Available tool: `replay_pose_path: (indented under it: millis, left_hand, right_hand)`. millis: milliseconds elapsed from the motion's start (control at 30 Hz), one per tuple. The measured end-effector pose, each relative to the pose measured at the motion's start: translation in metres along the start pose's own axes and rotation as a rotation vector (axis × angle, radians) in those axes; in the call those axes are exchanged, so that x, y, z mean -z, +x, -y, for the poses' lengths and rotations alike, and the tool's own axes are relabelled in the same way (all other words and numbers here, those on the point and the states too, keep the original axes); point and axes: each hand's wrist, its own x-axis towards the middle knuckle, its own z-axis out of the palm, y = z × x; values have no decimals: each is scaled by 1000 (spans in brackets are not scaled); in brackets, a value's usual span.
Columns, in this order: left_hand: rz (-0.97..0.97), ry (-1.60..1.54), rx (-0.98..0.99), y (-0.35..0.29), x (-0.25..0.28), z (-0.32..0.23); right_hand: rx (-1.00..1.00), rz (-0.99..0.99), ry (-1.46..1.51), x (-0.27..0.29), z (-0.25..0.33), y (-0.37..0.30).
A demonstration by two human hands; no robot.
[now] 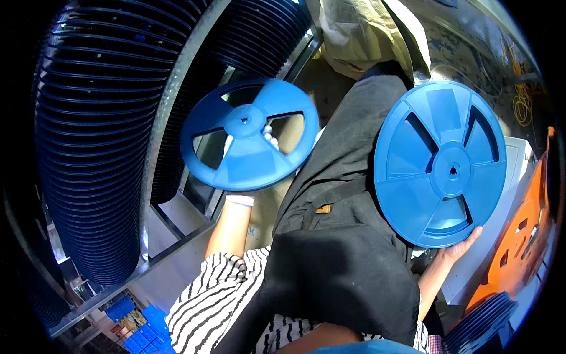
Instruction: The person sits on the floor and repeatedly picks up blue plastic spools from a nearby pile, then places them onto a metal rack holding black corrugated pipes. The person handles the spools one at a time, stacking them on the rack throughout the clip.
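A blue plastic reel flange (250, 165) with cut-out windows lies tilted over my left hand (271, 139). That hand supports it from underneath; white-covered fingertips show through the windows, and a white cuff rings the wrist. On the right, my bare right hand (463, 246) grips the lower rim of another blue reel flange (407, 203), which faces up toward me. More blue plastic shows behind its windows, so at least one further layer seems to sit under it. Most of the right hand's fingers are hidden behind the rim. The two flanges are apart, on either side of my dark-clothed lap (342, 259).
Long rows of dark blue discs (100, 141) stand in a metal rack (168, 100) at left. A pale yellow sack (359, 35) is ahead. An orange panel (507, 259), a white box (516, 156) and stacked blue discs (480, 324) are at right. Blue bins (147, 330) sit lower left.
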Motion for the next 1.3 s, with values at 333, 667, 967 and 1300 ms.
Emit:
replay_pose_path:
  millis: [333, 667, 967, 1300]
  left_hand:
    - [-32, 211, -205, 115, 87, -59]
    - [-144, 334, -437, 165, 59, -78]
    - [-109, 371, -567, 192, 65, -89]
    - [-363, 527, -466, 231, 54, -136]
  right_hand:
    - [4, -16, -44, -9, 2, -4]
    - [41, -1, -85, -9, 2, -6]
    - [46, -47, -134, -14, 1, -8]
    - [58, -47, -170, -21, 2, -6]
